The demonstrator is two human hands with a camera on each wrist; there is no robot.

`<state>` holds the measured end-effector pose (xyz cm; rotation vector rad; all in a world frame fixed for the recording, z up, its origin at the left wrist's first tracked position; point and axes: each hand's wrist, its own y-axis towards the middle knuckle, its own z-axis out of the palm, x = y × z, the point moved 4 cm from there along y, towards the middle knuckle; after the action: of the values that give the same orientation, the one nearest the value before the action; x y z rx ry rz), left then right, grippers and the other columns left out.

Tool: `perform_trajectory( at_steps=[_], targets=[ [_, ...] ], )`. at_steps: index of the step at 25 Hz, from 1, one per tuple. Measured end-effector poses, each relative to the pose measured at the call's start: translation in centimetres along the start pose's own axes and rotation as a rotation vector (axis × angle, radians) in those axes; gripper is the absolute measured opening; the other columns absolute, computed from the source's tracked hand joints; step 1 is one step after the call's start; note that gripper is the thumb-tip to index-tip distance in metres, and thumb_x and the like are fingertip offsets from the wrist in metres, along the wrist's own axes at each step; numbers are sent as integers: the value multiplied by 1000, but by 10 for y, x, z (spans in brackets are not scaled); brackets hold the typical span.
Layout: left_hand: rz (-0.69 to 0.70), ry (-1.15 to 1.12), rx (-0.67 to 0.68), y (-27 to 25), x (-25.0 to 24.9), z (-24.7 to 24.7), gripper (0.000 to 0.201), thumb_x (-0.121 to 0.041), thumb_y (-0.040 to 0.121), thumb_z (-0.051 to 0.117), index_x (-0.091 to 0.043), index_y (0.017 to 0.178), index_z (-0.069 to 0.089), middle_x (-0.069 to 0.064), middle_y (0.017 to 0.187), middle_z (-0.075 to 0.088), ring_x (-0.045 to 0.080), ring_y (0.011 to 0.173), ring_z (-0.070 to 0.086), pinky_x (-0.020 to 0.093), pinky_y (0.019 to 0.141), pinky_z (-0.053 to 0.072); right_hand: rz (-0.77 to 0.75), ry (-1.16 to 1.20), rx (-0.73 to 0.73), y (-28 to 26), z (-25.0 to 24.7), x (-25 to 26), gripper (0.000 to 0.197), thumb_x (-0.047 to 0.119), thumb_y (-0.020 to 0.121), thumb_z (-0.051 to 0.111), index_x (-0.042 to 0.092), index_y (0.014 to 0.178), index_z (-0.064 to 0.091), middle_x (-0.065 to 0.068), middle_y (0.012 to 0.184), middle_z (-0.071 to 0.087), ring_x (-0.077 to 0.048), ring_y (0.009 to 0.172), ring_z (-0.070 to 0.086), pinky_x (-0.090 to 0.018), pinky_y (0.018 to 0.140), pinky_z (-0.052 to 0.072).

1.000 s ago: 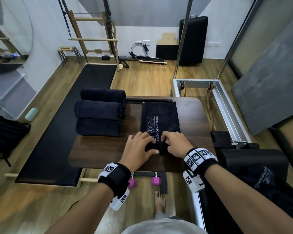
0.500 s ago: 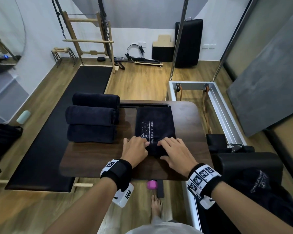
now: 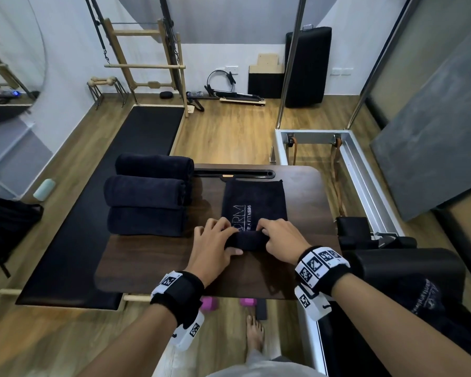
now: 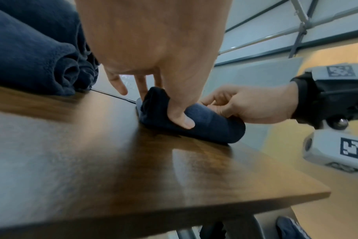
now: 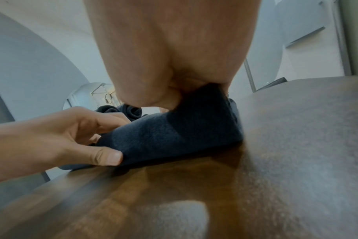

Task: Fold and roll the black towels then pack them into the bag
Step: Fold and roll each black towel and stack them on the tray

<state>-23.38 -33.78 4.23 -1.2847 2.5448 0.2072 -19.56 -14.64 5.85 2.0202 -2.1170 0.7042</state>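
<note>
A folded black towel (image 3: 254,202) with white lettering lies lengthwise on the dark wooden table (image 3: 152,257). Its near end is rolled into a small tube (image 4: 204,122) (image 5: 174,134). My left hand (image 3: 215,244) grips the tube's left end, thumb on the near side. My right hand (image 3: 279,242) grips its right end, fingers curled over the top. Three rolled black towels (image 3: 147,197) are stacked at the table's back left. A black bag (image 3: 6,224) sits on the floor at far left.
A black exercise mat (image 3: 93,213) lies on the floor left of the table. A metal reformer frame (image 3: 365,180) and black padded block (image 3: 408,268) stand to the right. Pink dumbbells (image 3: 210,303) and my bare foot (image 3: 254,333) are under the table's near edge.
The roll at the towel's near end has been turned over and grown slightly. Both hands went from pressing flat to curling round the tube again.
</note>
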Motion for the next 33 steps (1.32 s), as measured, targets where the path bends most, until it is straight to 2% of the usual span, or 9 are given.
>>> perform_trajectory(
  at_steps=[3,5,9,12,17,22,25,29,33],
  targets=[
    [11,-61,40,11,2,-3,37,-49,98,66,-33,132,66,-18,125,52,13,118,44,41,99,33,-14,118,-17,0,-4,-5,26,10,99,51,26,119,54,-2,101,64,-31,97,63,-43,79,51],
    [30,-74,79,20,6,-6,32,-48,101,62,-29,126,69,-17,122,53,14,119,43,42,100,31,-117,170,-173,-6,-8,-5,16,25,104,53,28,120,50,8,108,56,-20,99,61,-41,85,51],
    [16,-84,204,41,12,-8,39,-52,106,54,-23,129,68,-13,124,50,14,125,37,42,105,25,-253,-182,-284,-15,-6,-2,52,61,90,66,27,127,54,9,125,52,-12,116,49,-35,99,41],
    [8,-32,242,46,11,-7,44,-56,106,48,-24,134,60,-9,127,47,16,127,38,45,107,26,-219,-229,-246,-4,-3,-4,40,41,93,70,25,126,55,7,120,59,-18,111,55,-39,100,39],
    [65,-84,10,35,4,-9,66,-67,90,63,-30,139,39,-10,136,39,11,125,38,41,102,34,-93,-73,-135,21,-8,-12,27,19,100,60,20,126,57,-1,116,69,-25,109,62,-41,97,44],
    [32,-113,-11,47,2,-11,46,-41,92,75,-34,133,55,-13,137,51,15,135,38,39,107,24,-1,38,28,35,-14,-22,20,22,105,50,21,123,60,-8,110,69,-30,104,65,-49,89,55],
    [23,-108,17,55,3,-16,37,-40,100,66,-33,136,59,-13,136,56,13,135,36,40,107,20,-75,162,-82,32,-19,-27,20,36,107,50,27,125,53,-1,114,67,-24,106,64,-44,87,55],
    [-5,-81,111,69,7,-15,34,-40,109,49,-28,140,56,-9,131,53,15,135,35,48,114,18,-192,30,-172,18,-23,-34,70,80,80,62,32,130,51,12,125,45,-7,114,45,-29,92,45],
    [-54,-57,155,83,6,-12,32,-43,112,35,-26,126,59,-7,123,47,15,128,37,47,112,21,-201,-122,-152,32,-32,-41,48,54,95,64,30,136,57,13,124,55,-11,120,46,-41,103,37]
  ],
)
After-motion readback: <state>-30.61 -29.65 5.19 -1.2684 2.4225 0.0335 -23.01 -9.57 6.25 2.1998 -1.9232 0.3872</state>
